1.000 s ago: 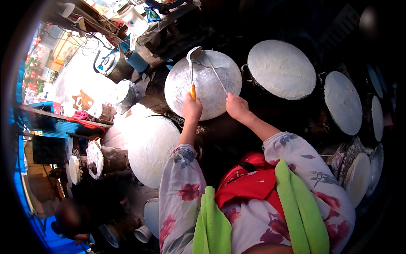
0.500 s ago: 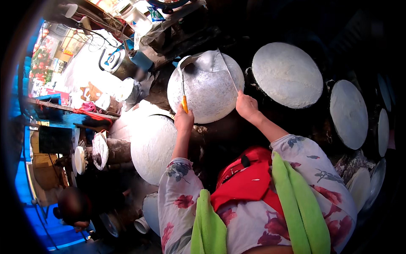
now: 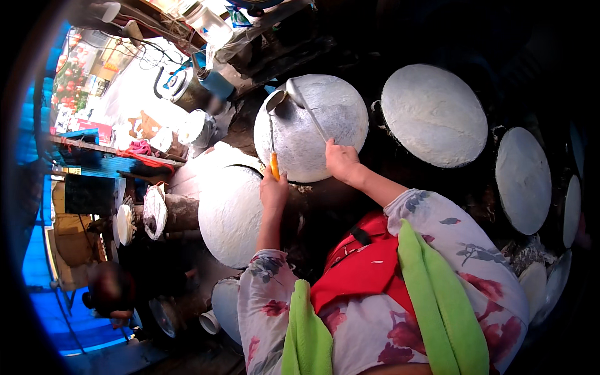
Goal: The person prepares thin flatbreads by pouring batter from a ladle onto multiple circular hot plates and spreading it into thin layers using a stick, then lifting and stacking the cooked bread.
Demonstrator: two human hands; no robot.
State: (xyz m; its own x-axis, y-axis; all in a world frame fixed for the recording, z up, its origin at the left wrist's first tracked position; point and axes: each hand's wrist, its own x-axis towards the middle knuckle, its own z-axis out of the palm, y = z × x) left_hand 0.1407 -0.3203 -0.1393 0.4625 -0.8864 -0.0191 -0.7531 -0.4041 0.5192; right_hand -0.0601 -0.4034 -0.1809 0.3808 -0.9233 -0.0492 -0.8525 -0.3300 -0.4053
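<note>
Orange-handled ladle [image 3: 274, 164], bowl contents indistinct at this angle, and long metal tool [image 3: 312, 117], gripped by the curled fingers of left hand [image 3: 273, 189] and right hand [image 3: 343, 160] respectively, over grey round griddle [image 3: 319, 147]. The tool's head, formerly apart, now lies beside the ladle's bowl. Kettle [image 3: 182, 85] and blue flask [image 3: 216, 84] stand left; surroundings dark.
</note>
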